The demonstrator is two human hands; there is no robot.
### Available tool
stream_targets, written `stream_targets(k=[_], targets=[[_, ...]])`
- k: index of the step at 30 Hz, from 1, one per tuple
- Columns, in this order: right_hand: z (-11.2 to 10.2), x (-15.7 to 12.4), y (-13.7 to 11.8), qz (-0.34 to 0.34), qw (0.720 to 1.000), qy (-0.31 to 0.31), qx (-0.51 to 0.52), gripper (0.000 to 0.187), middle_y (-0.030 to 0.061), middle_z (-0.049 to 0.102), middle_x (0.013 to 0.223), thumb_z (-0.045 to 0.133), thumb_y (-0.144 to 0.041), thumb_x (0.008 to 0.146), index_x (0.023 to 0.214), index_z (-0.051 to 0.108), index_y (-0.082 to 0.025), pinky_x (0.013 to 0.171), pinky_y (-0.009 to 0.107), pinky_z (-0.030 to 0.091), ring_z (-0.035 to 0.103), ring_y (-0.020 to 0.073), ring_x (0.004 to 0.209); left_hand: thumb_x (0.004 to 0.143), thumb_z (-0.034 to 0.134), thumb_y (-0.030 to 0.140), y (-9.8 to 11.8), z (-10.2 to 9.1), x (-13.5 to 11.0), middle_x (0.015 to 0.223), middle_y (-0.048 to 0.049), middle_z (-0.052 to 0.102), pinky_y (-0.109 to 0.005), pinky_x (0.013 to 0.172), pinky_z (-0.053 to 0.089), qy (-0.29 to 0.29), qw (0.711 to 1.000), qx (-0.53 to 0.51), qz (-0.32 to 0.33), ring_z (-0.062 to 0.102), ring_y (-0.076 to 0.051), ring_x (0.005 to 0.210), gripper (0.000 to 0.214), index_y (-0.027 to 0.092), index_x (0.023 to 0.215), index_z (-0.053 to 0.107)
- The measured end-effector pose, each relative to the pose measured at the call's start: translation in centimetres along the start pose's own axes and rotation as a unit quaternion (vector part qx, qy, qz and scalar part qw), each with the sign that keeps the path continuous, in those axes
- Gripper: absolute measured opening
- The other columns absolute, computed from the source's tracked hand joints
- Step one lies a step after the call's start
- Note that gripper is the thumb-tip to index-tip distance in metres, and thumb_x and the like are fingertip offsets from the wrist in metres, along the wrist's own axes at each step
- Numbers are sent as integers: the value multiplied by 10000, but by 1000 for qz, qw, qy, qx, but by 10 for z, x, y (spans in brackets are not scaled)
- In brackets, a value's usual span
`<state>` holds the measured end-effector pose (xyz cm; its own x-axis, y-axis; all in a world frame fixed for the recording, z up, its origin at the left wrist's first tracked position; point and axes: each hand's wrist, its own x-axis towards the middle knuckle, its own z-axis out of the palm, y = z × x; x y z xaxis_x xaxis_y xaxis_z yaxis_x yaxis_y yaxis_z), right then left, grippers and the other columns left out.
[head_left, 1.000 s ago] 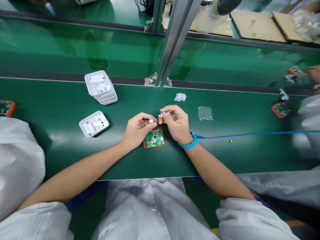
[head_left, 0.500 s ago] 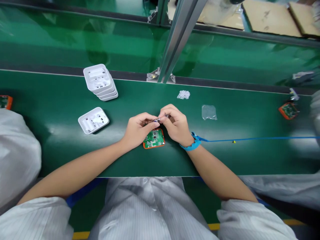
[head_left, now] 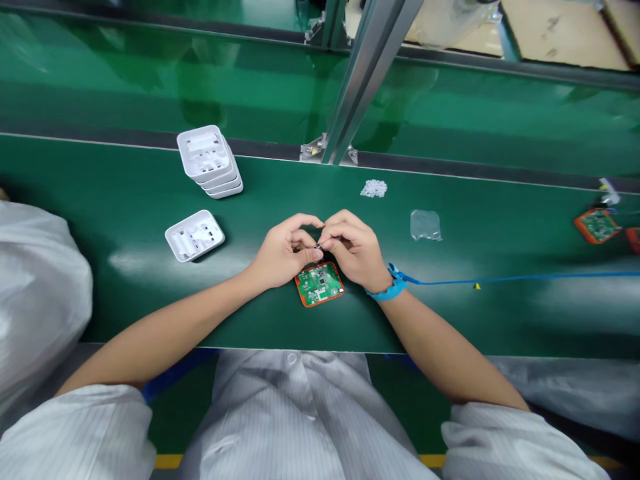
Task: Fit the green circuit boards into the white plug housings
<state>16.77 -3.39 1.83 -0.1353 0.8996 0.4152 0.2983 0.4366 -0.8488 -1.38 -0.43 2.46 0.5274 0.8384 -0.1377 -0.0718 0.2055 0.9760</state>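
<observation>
My left hand (head_left: pixel 289 252) and my right hand (head_left: pixel 353 248) meet fingertip to fingertip at the middle of the bench. Between them is a small dark and silvery part (head_left: pixel 319 247), too tiny to name. My right thumb and index finger pinch at it; my left thumb presses it from the other side, with the left index finger raised in an arch. Just below the hands lies a green circuit board (head_left: pixel 320 283) in an orange frame, its upper edge partly behind my fingers. A blue wrist strap (head_left: pixel 389 287) circles my right wrist.
White plastic housings stand in a stack (head_left: pixel 207 160), with a single housing (head_left: pixel 195 236) in front. Small translucent pieces (head_left: pixel 374 189) and a clear bag (head_left: pixel 425 225) lie to the right. The strap's blue cord (head_left: pixel 500 279) crosses rightward. Another orange-framed board (head_left: pixel 597 225) is far right. A neighbour's sleeve (head_left: pixel 40 267) is left.
My left index finger has lifted away from the thumb, opening a gap between the hands. The circuit board sits turned a little and shows more. The whole view has shifted slightly.
</observation>
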Motion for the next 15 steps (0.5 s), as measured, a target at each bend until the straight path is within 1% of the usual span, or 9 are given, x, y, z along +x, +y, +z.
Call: stream_targets(k=[3,6,9,11,12,13,14,15], targets=[[-2,0,3,-8,1000,-11,4,233,44,644,873,644,-363,976,805,709,-219,722,331,495,593,168,784,686,868,262,3,-1,0,656,20,710,-251,581,516,-15,1000,3,-6,692,-156,591,457,193,1050,600],[-1,1,6,1,1000,-18,-2,230,45,656,875,658,-367,958,795,720,-218,697,325,492,590,166,766,677,892,299,3,-3,2,656,19,707,-248,583,517,-24,1000,-7,-12,695,-155,582,478,196,1019,574],[1,1,9,6,1000,-27,-6,198,48,670,887,668,-340,935,795,734,-217,687,323,489,600,169,771,654,917,332,-2,-4,5,679,9,717,-272,636,542,-37,999,-16,-12,705,-160,604,510,201,979,547],[1,2,8,-4,999,-37,-13,178,47,674,890,652,-302,930,802,741,-217,699,324,496,612,171,782,673,904,377,-5,-4,5,705,3,723,-297,675,553,-32,999,4,0,711,-170,632,503,207,971,536],[0,2,6,-13,999,-42,-23,178,46,672,888,633,-280,935,811,745,-216,709,324,501,618,172,790,706,880,398,-4,-4,3,722,0,727,-311,692,556,-26,999,38,15,711,-175,650,474,210,980,542],[-1,1,4,-22,998,-51,-38,187,46,671,886,612,-259,944,823,748,-215,719,322,506,624,172,796,746,848,409,-3,-6,-1,745,-7,733,-330,720,559,-19,995,94,39,715,-187,686,432,213,996,556],[-2,1,1,-29,996,-66,-55,202,47,669,883,591,-244,957,833,748,-212,730,319,511,630,172,801,780,819,408,0,-9,-6,795,-25,746,-359,770,562,-15,983,169,73,725,-208,756,390,214,1019,579],[-3,0,-2,-35,993,-88,-72,213,48,671,882,576,-238,970,845,746,-211,742,318,517,637,174,808,806,796,398,4,-14,-12,883,-55,763,-399,847,558,-11,960,256,115,730,-239,866,357,216,1047,606]])
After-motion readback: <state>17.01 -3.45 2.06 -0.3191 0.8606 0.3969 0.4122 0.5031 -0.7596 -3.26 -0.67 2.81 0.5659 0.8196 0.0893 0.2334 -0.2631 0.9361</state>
